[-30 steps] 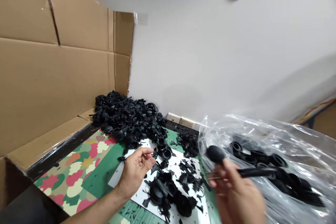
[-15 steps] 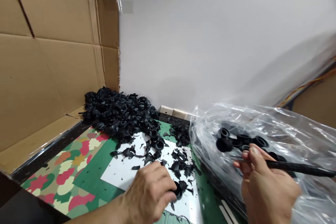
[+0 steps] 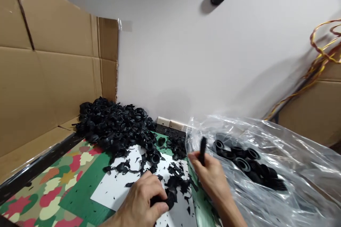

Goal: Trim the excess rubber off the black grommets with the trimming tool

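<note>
Over my camera, I see my left hand [image 3: 141, 200] pinching a black piece [image 3: 172, 197] at the white sheet [image 3: 105, 191] on the desk [image 3: 84, 188]. My right hand [image 3: 213, 179] is curled round a black stick [image 3: 203, 149], near the clear bag [image 3: 306, 181].

The left hand [image 3: 145, 197] holds a black part [image 3: 169, 201] over a white sheet [image 3: 105, 193]; the right hand [image 3: 213, 177] holds an upright black handle [image 3: 203, 147] near a clear bag [image 3: 301, 173].
</note>
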Motion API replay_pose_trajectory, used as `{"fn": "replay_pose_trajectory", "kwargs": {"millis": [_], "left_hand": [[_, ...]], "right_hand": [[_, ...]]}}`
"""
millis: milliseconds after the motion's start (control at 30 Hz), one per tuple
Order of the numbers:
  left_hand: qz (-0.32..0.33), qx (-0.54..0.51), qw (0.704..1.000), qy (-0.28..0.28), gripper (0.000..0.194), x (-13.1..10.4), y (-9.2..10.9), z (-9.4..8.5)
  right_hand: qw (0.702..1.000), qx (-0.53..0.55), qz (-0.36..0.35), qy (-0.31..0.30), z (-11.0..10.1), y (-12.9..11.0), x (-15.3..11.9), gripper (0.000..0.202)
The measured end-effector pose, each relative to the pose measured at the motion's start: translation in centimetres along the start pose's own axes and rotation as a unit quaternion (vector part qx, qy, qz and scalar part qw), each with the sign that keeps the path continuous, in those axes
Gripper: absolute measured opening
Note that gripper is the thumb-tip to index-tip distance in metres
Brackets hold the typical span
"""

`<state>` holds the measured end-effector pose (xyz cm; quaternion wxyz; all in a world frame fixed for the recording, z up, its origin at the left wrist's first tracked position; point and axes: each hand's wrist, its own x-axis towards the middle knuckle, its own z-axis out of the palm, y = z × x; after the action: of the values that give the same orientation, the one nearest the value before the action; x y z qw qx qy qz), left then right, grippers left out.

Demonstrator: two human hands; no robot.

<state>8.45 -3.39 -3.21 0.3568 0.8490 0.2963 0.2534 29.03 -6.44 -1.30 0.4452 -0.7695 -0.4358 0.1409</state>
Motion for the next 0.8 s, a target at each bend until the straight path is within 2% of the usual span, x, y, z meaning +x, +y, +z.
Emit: {"fn": "replay_pose_trajectory", "kwargs": {"millis": [100, 200, 300, 400, 467, 633, 800], "left_hand": [[-0.067, -0.134, 0.984, 0.100, 0.004, 0.1, -1.1, -1.3], [-0.172, -0.266, 0.932, 0.178, 0.016, 0.5, -2.8, -2.8], [-0.235, -0.391, 0.866, 0.205, 0.032, 0.7, -4.3, -3.8], [-0.261, -0.466, 0.821, 0.200, 0.041, 0.6, -5.3, -4.1], [-0.275, -0.480, 0.807, 0.206, 0.045, 0.6, -5.9, -3.8], [-0.288, -0.480, 0.795, 0.235, 0.049, 0.5, -6.6, -3.2], [-0.296, -0.489, 0.782, 0.249, 0.047, 0.5, -6.8, -3.1]], "right_hand": [[0.992, -0.095, -0.021, -0.077, 2.7, -1.4, 2.1, 0.017], [0.976, -0.184, -0.012, -0.112, 5.2, -2.2, 4.5, 0.017], [0.964, -0.235, 0.003, -0.125, 7.3, -2.4, 6.6, 0.028], [0.957, -0.260, 0.010, -0.126, 9.3, -2.4, 8.3, 0.031], [0.955, -0.270, 0.012, -0.125, 10.6, -2.5, 9.2, 0.031], [0.949, -0.285, 0.007, -0.138, 13.2, -3.3, 11.3, 0.030], [0.942, -0.289, -0.006, -0.170, 14.6, -4.4, 12.2, 0.031]]}}
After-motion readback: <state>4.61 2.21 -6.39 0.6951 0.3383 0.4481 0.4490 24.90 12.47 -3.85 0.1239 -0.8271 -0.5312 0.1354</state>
